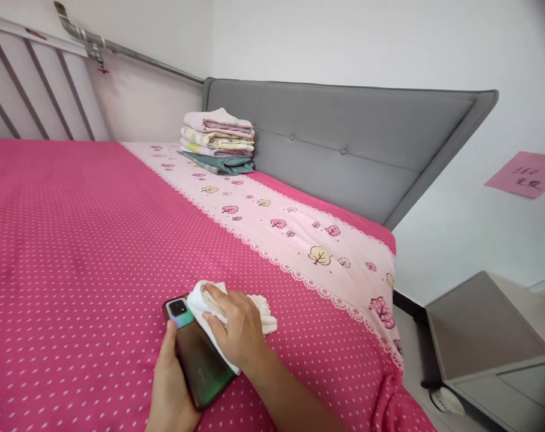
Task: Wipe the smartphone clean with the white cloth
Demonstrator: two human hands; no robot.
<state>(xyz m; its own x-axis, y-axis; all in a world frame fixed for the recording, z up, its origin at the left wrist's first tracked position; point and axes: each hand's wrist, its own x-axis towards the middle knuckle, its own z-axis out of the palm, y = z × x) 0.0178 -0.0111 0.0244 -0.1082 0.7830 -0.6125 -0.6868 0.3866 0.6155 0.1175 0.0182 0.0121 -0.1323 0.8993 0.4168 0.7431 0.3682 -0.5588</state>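
From my station I find wide, level room over the pink bedspread (87, 252) to the left of the phone (204, 372) and beyond its camera end, so a hand can pass low there. My left hand (173, 384) blocks the phone's left edge, and my right hand (239, 330), on the white cloth (198, 303), covers its upper right side. Farther off, the folded stack (218, 144) stands just beside the headboard (367, 144), which walls off the far right; past the bed's corner, a narrow gap shows floor (410, 339) before the cabinet (484, 324)
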